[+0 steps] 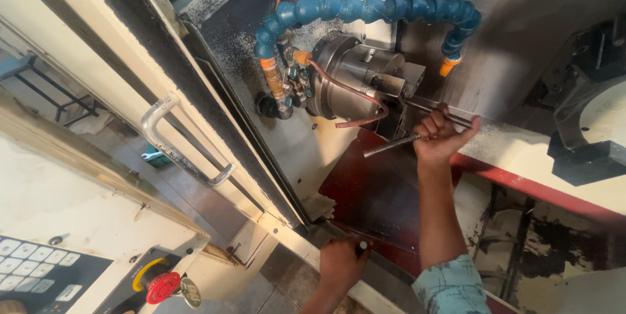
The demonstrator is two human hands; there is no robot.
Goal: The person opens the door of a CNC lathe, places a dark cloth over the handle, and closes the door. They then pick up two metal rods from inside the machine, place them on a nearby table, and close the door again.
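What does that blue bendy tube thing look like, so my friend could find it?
Look at the round metal chuck inside the machine. Arching over it is the blue hose, made of bead-like segments. Unlike the thin red tube nearby, it is fat, knobbly, with orange tips.

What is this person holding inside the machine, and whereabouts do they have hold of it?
The right hand grips a T-shaped metal key at its handle end, beside the chuck. The left hand rests on the machine's lower edge, pinching a small dark object.
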